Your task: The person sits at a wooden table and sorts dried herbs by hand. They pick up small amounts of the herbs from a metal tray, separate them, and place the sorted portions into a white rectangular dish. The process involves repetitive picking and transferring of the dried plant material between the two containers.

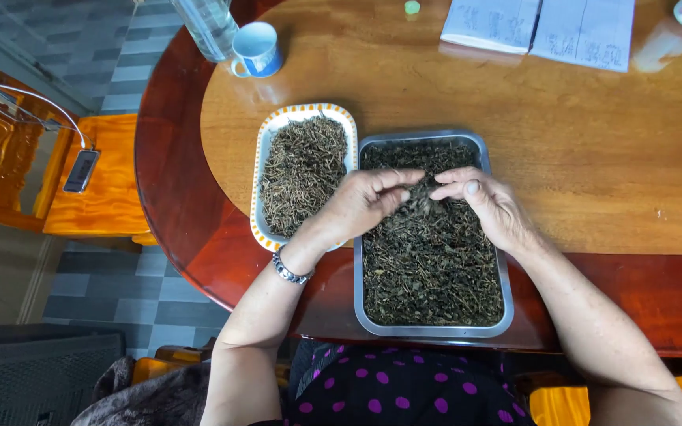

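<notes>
A metal tray (436,330) full of dark dried leaves and twigs (428,268) lies at the near edge of the round wooden table. Left of it sits a white dish with an orange rim (260,158) holding thin dried stems (301,170). My left hand (361,201), with a bracelet at the wrist, and my right hand (487,201) meet over the far half of the metal tray. Both pinch at a small clump of the dried leaves (424,197) between their fingertips.
A blue and white mug (256,49) and a clear plastic bottle (205,28) stand at the far left of the table (593,158). An open notebook (542,28) lies at the far right. A wooden chair (96,181) with a phone (81,170) on a cable stands left.
</notes>
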